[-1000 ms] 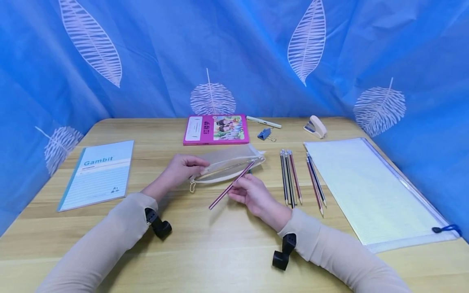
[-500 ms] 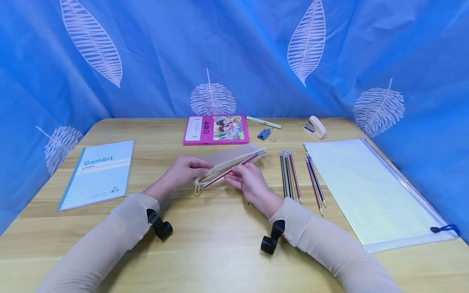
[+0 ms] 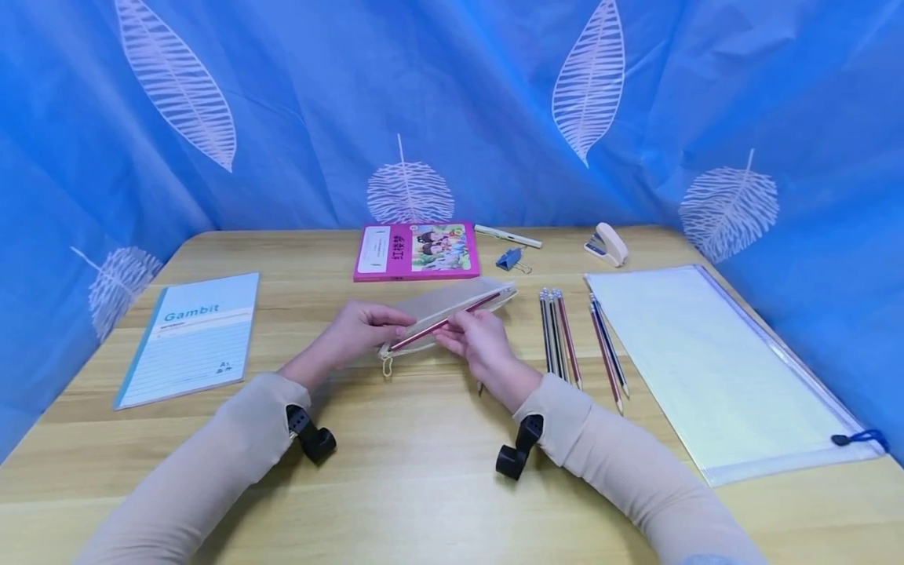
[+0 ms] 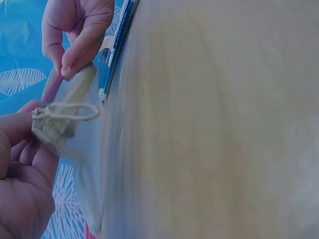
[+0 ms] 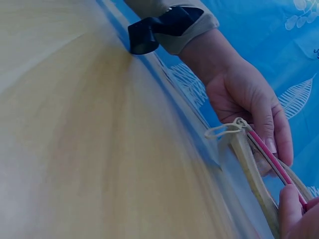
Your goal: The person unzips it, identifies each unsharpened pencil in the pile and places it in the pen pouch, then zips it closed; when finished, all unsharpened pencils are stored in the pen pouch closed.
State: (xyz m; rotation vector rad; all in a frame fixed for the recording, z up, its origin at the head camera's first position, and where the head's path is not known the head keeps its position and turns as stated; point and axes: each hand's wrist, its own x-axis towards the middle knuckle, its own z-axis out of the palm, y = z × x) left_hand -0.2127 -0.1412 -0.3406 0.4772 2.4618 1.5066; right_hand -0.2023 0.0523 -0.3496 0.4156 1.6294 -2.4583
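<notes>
Two hands share this step: my left hand (image 3: 353, 333) pinches the zip end of the pale beige mesh pencil pouch (image 3: 452, 310), and my right hand (image 3: 475, 342) pinches the pink striped pencil (image 3: 445, 322) lying partly inside its open mouth. I judge it goes best if I keep the mouth held apart and slide the pencil flat along the zip line so the tip doesn't snag the mesh. The pouch sits mid-tabletop, just in front of the pink book (image 3: 417, 250) near the far edge; it is thin, see-through, with a looped cord pull (image 4: 67, 111). Loose pencils (image 3: 561, 337) lie to its right.
</notes>
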